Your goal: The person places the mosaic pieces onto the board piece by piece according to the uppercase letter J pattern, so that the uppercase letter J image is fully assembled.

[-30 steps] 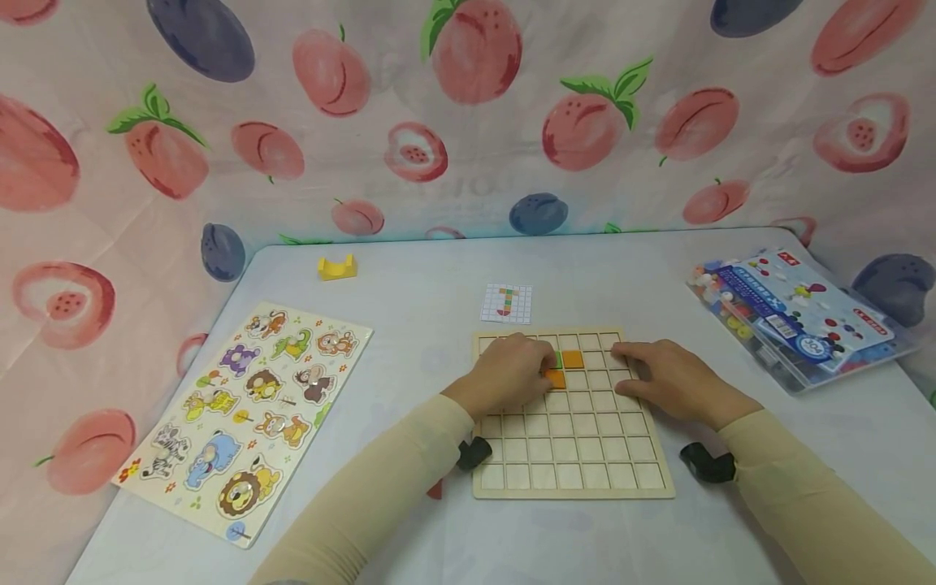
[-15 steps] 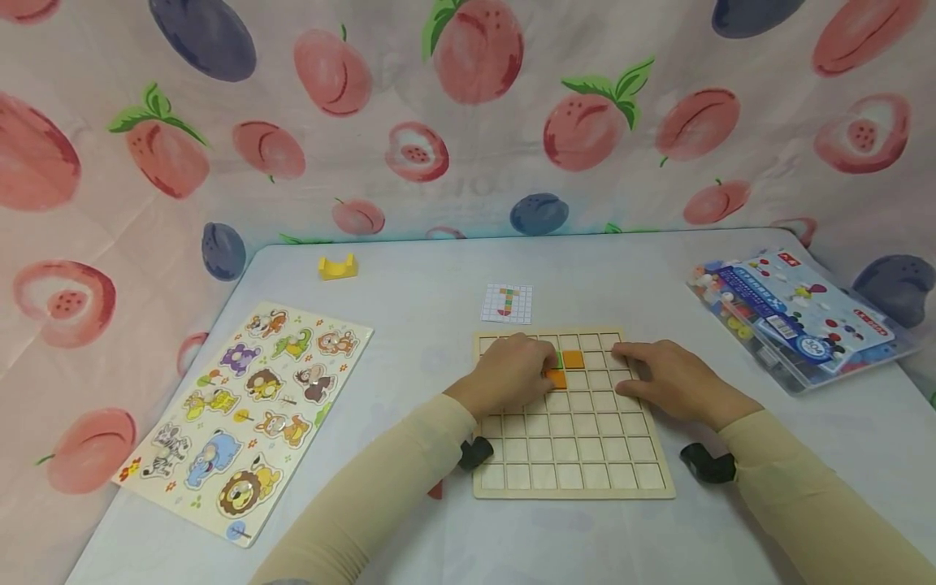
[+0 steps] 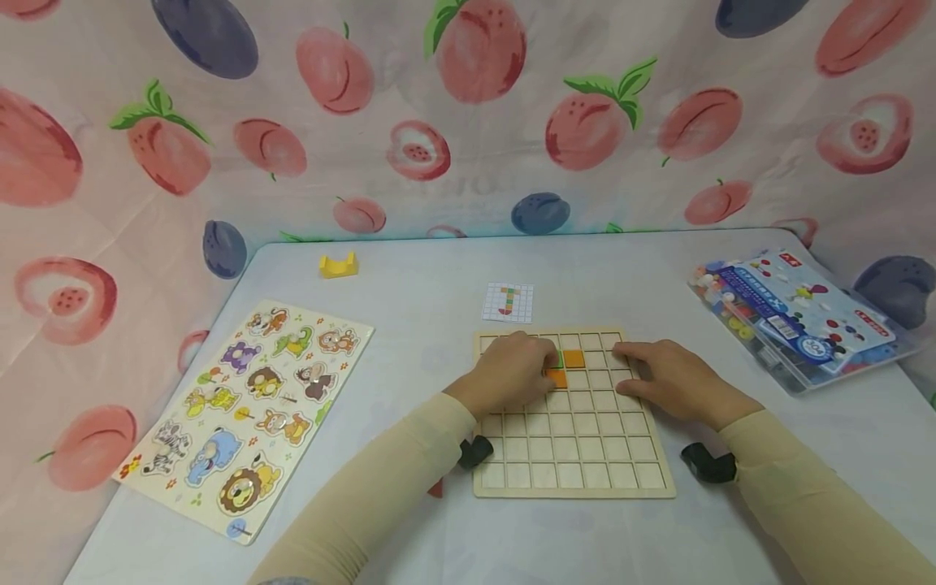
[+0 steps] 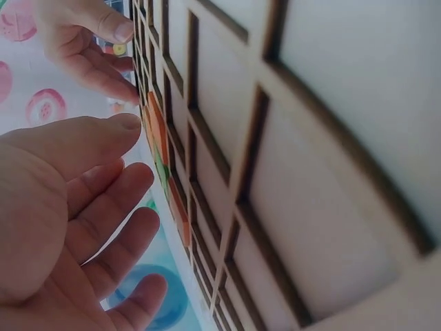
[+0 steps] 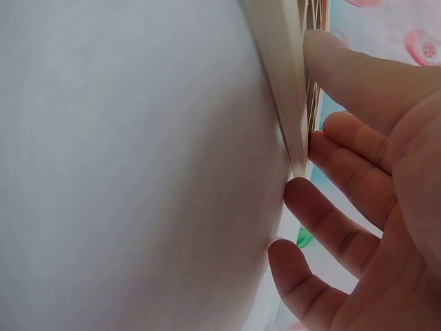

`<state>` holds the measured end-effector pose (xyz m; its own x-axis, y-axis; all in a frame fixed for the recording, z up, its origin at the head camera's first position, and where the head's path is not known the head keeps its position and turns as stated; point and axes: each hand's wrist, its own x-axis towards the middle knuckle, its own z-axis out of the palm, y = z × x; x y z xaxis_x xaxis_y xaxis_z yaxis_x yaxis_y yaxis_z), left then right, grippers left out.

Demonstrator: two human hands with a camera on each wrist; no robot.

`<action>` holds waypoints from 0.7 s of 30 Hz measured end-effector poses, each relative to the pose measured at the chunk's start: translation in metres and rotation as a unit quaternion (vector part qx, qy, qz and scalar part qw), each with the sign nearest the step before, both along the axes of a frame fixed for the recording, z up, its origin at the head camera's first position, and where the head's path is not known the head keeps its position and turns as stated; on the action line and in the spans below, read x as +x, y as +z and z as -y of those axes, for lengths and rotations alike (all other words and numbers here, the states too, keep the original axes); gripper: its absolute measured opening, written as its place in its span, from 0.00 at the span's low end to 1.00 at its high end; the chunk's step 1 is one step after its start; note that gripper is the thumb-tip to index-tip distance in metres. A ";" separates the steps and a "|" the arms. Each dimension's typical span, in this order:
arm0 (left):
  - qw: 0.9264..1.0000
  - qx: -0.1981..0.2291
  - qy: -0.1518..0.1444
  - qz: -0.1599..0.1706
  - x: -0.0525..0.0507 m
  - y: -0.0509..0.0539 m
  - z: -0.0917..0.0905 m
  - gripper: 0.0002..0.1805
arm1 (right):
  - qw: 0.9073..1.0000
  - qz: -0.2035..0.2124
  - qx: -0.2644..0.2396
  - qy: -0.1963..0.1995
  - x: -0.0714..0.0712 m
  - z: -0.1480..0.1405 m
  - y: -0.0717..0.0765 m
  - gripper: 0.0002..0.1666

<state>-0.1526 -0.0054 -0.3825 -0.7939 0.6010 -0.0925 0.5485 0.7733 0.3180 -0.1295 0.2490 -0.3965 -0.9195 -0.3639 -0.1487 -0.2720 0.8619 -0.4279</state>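
Observation:
A wooden grid board (image 3: 573, 471) lies flat on the table. Near its top, two orange square tiles (image 3: 574, 358) sit in cells, with part of a green tile (image 3: 560, 360) between them. My left hand (image 3: 515, 370) is over the board's upper left, fingertips beside these tiles; it partly covers them in the head view. In the left wrist view its fingers are spread and bent slightly, and no piece shows between them. My right hand (image 3: 673, 382) rests at the board's right edge, thumb and fingertips against it, with the fingers loosely bent.
Behind the board lies a small gridded card (image 3: 508, 303) with a coloured figure. An animal puzzle board (image 3: 244, 414) is at left, a yellow block (image 3: 338, 266) behind it. A plastic box (image 3: 804, 313) stands at right. A red piece (image 3: 436, 488) peeks out by my left sleeve.

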 end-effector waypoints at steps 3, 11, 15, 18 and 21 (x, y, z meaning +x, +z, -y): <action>1.000 0.007 0.001 -0.003 0.000 0.002 0.002 0.12 | 1.000 -0.001 0.002 -0.002 0.000 0.000 0.000 0.36; 1.000 0.010 0.015 0.003 0.003 0.006 0.011 0.15 | 1.000 0.007 0.003 -0.012 0.000 0.001 -0.001 0.37; 1.000 0.003 0.022 0.002 0.005 0.004 0.017 0.15 | 1.000 0.009 0.002 -0.012 0.000 0.001 -0.001 0.37; 1.000 0.002 0.028 0.002 0.006 0.004 0.022 0.15 | 1.000 0.009 0.003 -0.011 0.000 0.001 -0.001 0.37; 0.999 0.003 0.032 0.001 0.007 0.004 0.028 0.15 | 1.000 0.008 0.003 -0.011 0.000 0.001 -0.001 0.37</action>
<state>-0.1454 -0.0330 -0.3782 -0.8302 0.5502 -0.0904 0.4981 0.8047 0.3231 -0.1297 0.2484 -0.3973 -0.9247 -0.3427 -0.1656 -0.2461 0.8703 -0.4267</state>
